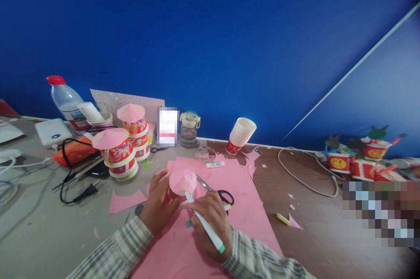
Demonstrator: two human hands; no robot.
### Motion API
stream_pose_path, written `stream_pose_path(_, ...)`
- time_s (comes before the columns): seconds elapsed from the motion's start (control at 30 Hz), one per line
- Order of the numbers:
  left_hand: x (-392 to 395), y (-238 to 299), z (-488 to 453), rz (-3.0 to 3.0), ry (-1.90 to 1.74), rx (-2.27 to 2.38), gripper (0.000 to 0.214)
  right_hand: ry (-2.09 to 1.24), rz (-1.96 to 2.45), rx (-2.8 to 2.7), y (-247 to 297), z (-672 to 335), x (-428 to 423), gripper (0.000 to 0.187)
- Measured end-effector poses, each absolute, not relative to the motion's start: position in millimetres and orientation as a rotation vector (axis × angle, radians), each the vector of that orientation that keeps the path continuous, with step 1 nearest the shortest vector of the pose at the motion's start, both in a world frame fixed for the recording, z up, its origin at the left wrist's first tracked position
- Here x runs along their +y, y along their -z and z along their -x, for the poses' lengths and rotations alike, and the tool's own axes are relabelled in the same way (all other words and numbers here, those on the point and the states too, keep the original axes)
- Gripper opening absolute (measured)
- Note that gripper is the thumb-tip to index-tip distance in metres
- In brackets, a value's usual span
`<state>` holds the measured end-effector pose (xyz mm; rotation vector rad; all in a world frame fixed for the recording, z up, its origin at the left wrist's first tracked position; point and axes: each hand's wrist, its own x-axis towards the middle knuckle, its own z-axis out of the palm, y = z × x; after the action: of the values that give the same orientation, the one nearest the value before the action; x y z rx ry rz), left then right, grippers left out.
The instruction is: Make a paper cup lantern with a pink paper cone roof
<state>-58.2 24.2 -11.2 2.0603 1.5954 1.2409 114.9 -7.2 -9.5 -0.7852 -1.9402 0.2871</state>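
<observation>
My left hand (159,205) is wrapped round a red paper cup (171,197) topped with a pink paper cone (182,180). In my right hand (211,222) is a white marker pen (206,231) with a green end; its tip meets the lower rim of the cone. Pink paper (226,183) lies under both hands. Scissors (225,197) with black handles rest just behind my right hand, partly hidden by it. A glue stick (215,164) lies farther back on the paper. A small green piece, perhaps a cap, (189,224) sits between my hands.
Stacked cups with pink roofs (120,154) stand at left, near a black plug (87,192) and a bottle (67,104). Along the blue wall are a water jar (189,129) and a paper cup stack (241,134). Decorated cups (341,161) and a white cable (308,191) are at right.
</observation>
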Motion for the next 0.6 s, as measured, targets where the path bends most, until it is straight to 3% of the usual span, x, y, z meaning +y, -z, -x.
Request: stream_pose_path(0.6, 24.1, 9.6, 58.0, -2.047, -1.232, 1.61, 0.039, -0.273, 0.758, -1.857, 6.2, -116.0, -3.7, 0.021)
